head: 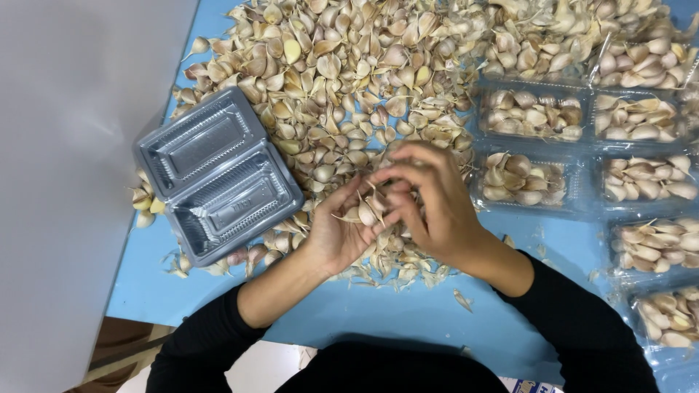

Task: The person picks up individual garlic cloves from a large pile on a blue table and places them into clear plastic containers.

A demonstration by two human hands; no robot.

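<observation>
Two bare hands, black sleeves, meet above blue desk [364,313]. Left hand [336,233] palm up, cupped, several garlic cloves [366,209] resting in it. Right hand [429,200] arched over from right, fingertips pinched narrow on those cloves. Loose clove heap [335,80], too many to count, spreads beyond and under grip. One empty open grey clamshell tray [217,175], two compartments, just left of grip. At least seven clear filled packs [528,178] right of grip.

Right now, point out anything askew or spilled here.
The empty two-compartment tray lies skewed, partly on loose garlic cloves, unlike the filled trays at the right. Papery skins litter the blue table.
</observation>
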